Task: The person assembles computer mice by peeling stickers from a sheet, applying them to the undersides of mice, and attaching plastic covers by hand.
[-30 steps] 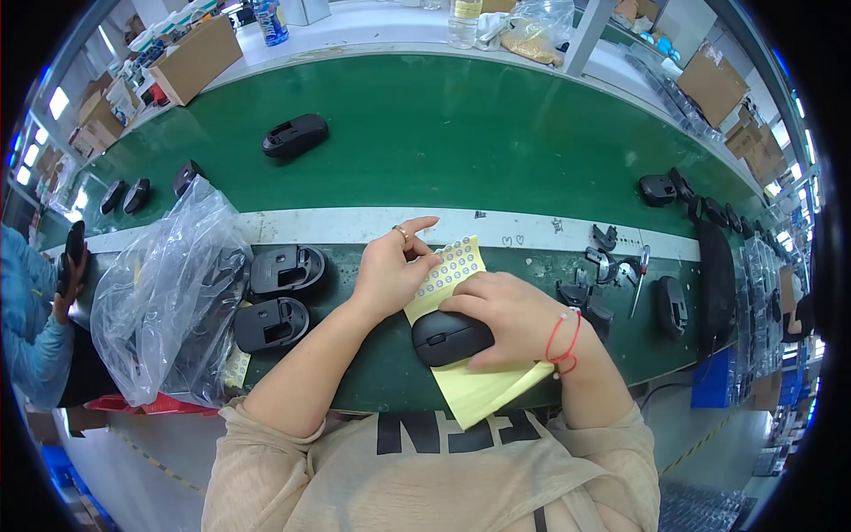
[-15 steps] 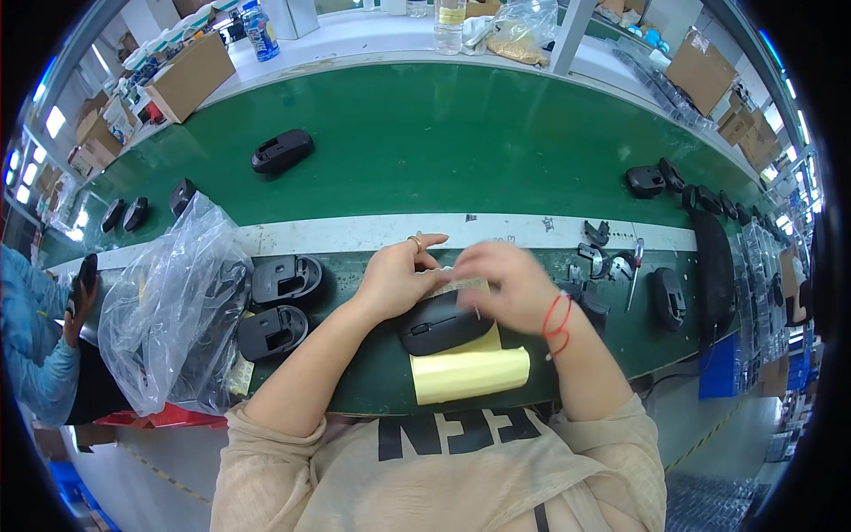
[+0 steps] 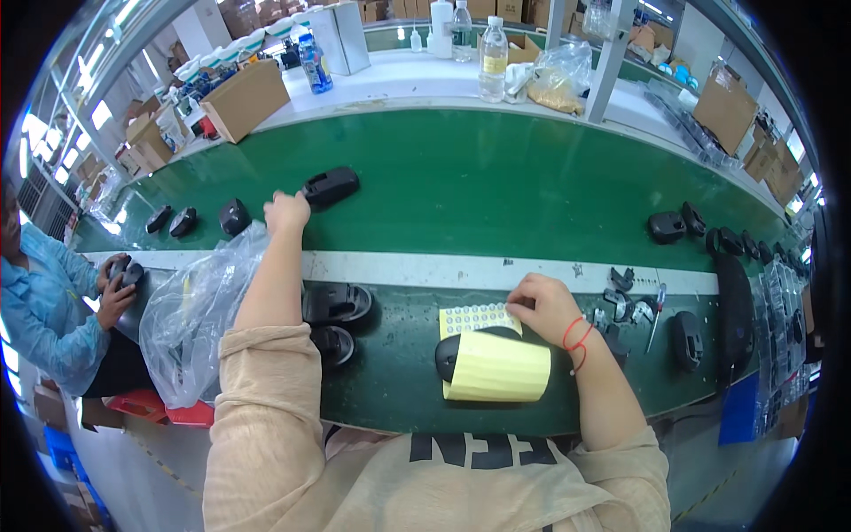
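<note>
On the green belt, my left hand [image 3: 288, 213] reaches far out with its fingers closed at the near end of a black computer mouse [image 3: 333, 185]. My right hand [image 3: 545, 306] pinches the upper right edge of a sheet of small round stickers [image 3: 479, 317]. The sheet's yellow backing [image 3: 498, 365] curls over another black mouse [image 3: 447, 356] on the bench, hiding most of it. Two black mouse bodies [image 3: 337, 303] lie beside my left forearm, which partly covers them.
A clear plastic bag [image 3: 191, 324] lies at the left; beyond it a person in blue [image 3: 53, 301] holds a mouse. More mice [image 3: 667, 227] sit along the belt. Small black parts [image 3: 622, 280], a screwdriver [image 3: 656, 317] and a mouse [image 3: 686, 340] are at the right.
My left hand has left the sticker sheet and stretched out to the mouse on the belt. My right hand has moved off the bench mouse to the sheet's edge. The view has tilted up.
</note>
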`<state>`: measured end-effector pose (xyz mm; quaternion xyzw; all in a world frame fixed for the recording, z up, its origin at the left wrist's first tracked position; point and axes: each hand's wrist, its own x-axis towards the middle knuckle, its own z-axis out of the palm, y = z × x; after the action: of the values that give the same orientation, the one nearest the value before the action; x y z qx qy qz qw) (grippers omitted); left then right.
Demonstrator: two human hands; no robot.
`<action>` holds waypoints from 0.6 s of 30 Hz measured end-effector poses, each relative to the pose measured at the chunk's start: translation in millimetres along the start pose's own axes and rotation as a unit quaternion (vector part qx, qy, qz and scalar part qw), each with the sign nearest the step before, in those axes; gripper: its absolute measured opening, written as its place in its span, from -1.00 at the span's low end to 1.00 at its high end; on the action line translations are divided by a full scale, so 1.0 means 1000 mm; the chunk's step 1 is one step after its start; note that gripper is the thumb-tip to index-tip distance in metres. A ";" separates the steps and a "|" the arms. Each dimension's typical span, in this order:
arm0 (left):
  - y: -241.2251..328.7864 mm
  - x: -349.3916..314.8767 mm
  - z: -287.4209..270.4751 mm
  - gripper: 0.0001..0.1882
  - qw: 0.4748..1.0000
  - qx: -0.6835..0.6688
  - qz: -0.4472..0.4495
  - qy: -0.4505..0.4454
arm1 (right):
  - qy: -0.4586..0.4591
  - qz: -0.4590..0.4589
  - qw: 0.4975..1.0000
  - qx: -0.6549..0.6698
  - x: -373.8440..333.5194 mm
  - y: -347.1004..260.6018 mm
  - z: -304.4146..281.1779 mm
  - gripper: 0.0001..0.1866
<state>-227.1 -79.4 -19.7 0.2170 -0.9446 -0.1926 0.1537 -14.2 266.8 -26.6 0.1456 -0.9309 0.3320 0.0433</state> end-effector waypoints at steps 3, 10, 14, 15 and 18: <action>-0.014 0.027 0.028 -0.44 0.994 0.004 -0.104 -0.039 | -0.003 -0.005 1.000 0.009 0.001 -0.005 0.000 -0.93; 0.013 0.018 0.034 -0.49 0.932 -0.344 -0.088 -0.066 | -0.022 -0.068 0.994 0.083 0.003 -0.024 -0.009 -0.96; 0.064 -0.041 -0.012 -0.38 0.883 -0.433 0.015 -0.182 | 0.151 -0.025 0.960 0.233 0.003 -0.021 -0.003 -0.78; 0.076 -0.067 -0.025 -0.39 0.862 -0.457 0.040 -0.214 | 0.133 -0.024 0.930 0.343 0.001 -0.013 0.003 -0.50; 0.082 -0.148 -0.050 -0.41 0.789 -0.513 0.145 -0.305 | 0.123 0.003 0.873 0.471 0.000 -0.036 0.003 -0.29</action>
<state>-109.8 43.2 29.2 -0.1031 -0.7250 -0.6804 -0.0281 -3.8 238.3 -6.9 0.1042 -0.6518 0.7466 0.0833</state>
